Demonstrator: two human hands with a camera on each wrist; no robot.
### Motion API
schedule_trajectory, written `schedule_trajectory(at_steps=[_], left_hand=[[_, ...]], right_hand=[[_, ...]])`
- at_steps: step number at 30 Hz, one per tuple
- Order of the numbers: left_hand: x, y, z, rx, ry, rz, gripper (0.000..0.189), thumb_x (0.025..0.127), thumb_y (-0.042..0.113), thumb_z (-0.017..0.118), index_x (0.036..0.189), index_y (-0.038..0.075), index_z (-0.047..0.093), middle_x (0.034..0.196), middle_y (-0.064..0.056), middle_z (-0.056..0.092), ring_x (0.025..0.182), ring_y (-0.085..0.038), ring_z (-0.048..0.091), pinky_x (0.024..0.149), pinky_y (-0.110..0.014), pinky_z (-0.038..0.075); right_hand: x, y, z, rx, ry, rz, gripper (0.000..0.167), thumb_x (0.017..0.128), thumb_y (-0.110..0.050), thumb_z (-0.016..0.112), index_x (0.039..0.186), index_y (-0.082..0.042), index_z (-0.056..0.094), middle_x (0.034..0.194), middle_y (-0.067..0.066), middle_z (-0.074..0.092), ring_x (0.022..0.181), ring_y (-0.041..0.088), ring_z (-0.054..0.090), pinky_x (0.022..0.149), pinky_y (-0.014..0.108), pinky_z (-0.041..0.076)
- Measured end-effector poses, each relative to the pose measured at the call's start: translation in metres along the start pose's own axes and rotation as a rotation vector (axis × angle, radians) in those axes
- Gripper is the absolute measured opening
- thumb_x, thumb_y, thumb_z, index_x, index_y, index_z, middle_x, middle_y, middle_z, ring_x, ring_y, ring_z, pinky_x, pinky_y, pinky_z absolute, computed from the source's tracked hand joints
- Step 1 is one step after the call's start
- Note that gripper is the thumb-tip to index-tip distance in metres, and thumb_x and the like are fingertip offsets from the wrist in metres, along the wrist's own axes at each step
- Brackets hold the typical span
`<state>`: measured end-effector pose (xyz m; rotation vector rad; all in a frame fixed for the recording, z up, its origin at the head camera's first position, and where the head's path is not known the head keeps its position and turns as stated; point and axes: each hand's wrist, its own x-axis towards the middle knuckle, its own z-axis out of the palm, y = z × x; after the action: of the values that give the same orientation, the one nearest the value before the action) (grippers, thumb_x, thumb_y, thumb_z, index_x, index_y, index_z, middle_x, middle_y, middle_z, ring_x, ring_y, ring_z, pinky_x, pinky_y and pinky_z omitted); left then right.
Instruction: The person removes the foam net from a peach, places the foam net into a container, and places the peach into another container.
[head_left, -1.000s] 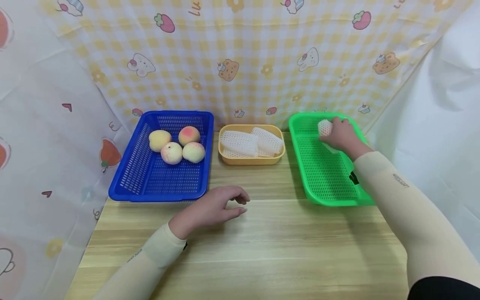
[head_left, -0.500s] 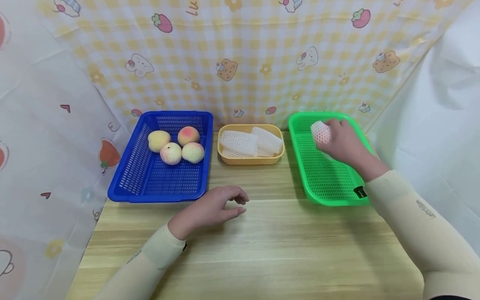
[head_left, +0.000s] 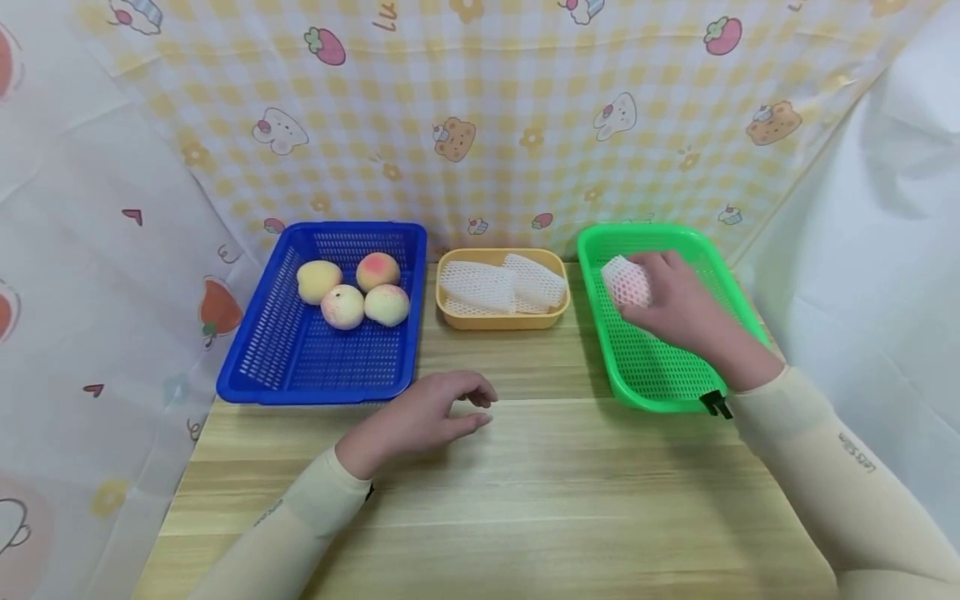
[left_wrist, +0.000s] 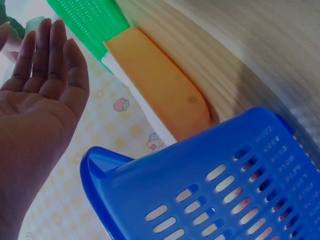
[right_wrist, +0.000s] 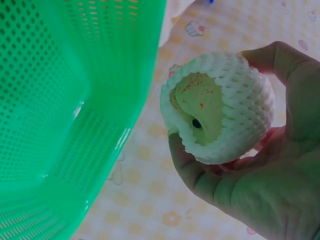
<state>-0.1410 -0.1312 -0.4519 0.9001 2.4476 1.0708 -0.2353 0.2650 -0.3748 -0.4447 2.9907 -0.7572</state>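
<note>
My right hand (head_left: pixel 678 304) grips a peach (right_wrist: pixel 202 107) wrapped in a white foam net sleeve (right_wrist: pixel 247 107). Thumb and fingers curl round its sides, and the peach's stem end shows through the sleeve's opening in the right wrist view. In the head view this hand is over the green basket (head_left: pixel 611 358). My left hand (head_left: pixel 427 408) hovers over the wooden table near the front right corner of the blue basket (head_left: pixel 315 393), fingers relaxed and holding nothing. In the left wrist view its palm and loosely extended fingers (left_wrist: pixel 56 65) show.
Several bare peaches (head_left: pixel 342 307) lie together in the blue basket. Between the two baskets stands a small yellow tray (head_left: pixel 502 323) with white foam net sleeves (head_left: pixel 477 286) in it. A checked cloth (head_left: pixel 525 108) hangs behind the wooden table (head_left: pixel 540 492).
My right hand has moved left and slightly toward me with the sleeved peach, from the back of the green basket to its left part. The left hand has stayed in place.
</note>
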Motion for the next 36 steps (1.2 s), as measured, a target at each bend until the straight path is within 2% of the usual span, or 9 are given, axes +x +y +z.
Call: schedule_trajectory(at_steps=[4,7,14,23,29,33,36], left_hand=[[-0.001,-0.001,0.000,-0.012,0.009,0.019,0.021,0.107,0.022,0.077,0.127,0.017,0.074,0.118,0.004,0.076,0.116,-0.018,0.071,0.105,-0.050,0.058],[-0.001,-0.001,0.000,-0.002,0.022,0.035,0.020,0.107,0.022,0.076,0.126,0.017,0.074,0.118,0.003,0.076,0.114,-0.018,0.071,0.104,-0.050,0.059],[-0.001,-0.002,0.000,-0.009,0.022,0.040,0.020,0.108,0.022,0.076,0.126,0.016,0.074,0.120,-0.004,0.077,0.115,-0.021,0.072,0.103,-0.052,0.059],[-0.003,0.000,-0.002,0.024,0.042,0.033,0.018,0.107,0.022,0.077,0.125,0.018,0.075,0.116,0.009,0.075,0.113,-0.016,0.072,0.103,-0.046,0.059],[-0.003,0.000,-0.004,0.009,0.041,0.047,0.019,0.107,0.020,0.077,0.125,0.016,0.075,0.118,0.002,0.077,0.113,-0.019,0.073,0.103,-0.047,0.059],[-0.004,-0.002,-0.006,0.017,0.042,0.044,0.018,0.107,0.020,0.076,0.125,0.016,0.075,0.120,-0.002,0.078,0.113,-0.016,0.072,0.102,-0.044,0.059],[-0.004,-0.002,-0.006,0.022,0.042,0.043,0.019,0.107,0.019,0.077,0.126,0.016,0.075,0.119,0.001,0.078,0.112,-0.013,0.071,0.102,-0.042,0.059]], right_hand=[[-0.005,-0.013,0.006,-0.015,-0.018,-0.038,0.077,0.094,-0.024,0.083,0.159,-0.002,0.047,0.147,0.028,0.048,0.119,0.042,0.053,0.084,0.063,0.060],[-0.010,-0.028,0.015,-0.030,-0.045,-0.095,0.076,0.092,-0.021,0.085,0.157,-0.004,0.050,0.142,0.026,0.051,0.119,0.042,0.055,0.088,0.065,0.060],[-0.018,-0.054,0.040,-0.056,-0.096,-0.271,0.072,0.090,-0.021,0.086,0.152,-0.005,0.054,0.137,0.018,0.054,0.118,0.034,0.056,0.091,0.053,0.058],[-0.022,-0.067,0.057,-0.071,-0.122,-0.426,0.074,0.089,-0.022,0.088,0.154,-0.012,0.054,0.144,0.011,0.053,0.124,0.030,0.054,0.095,0.048,0.058],[-0.024,-0.076,0.071,-0.075,-0.179,-0.486,0.082,0.087,-0.023,0.091,0.158,-0.017,0.052,0.147,0.006,0.051,0.125,0.024,0.055,0.096,0.043,0.060],[-0.027,-0.080,0.079,-0.058,-0.198,-0.528,0.083,0.086,-0.020,0.092,0.159,-0.017,0.052,0.148,0.005,0.050,0.126,0.023,0.054,0.098,0.043,0.059],[-0.028,-0.082,0.083,-0.051,-0.194,-0.552,0.082,0.087,-0.019,0.092,0.158,-0.016,0.052,0.149,0.007,0.051,0.128,0.023,0.056,0.101,0.044,0.058]])
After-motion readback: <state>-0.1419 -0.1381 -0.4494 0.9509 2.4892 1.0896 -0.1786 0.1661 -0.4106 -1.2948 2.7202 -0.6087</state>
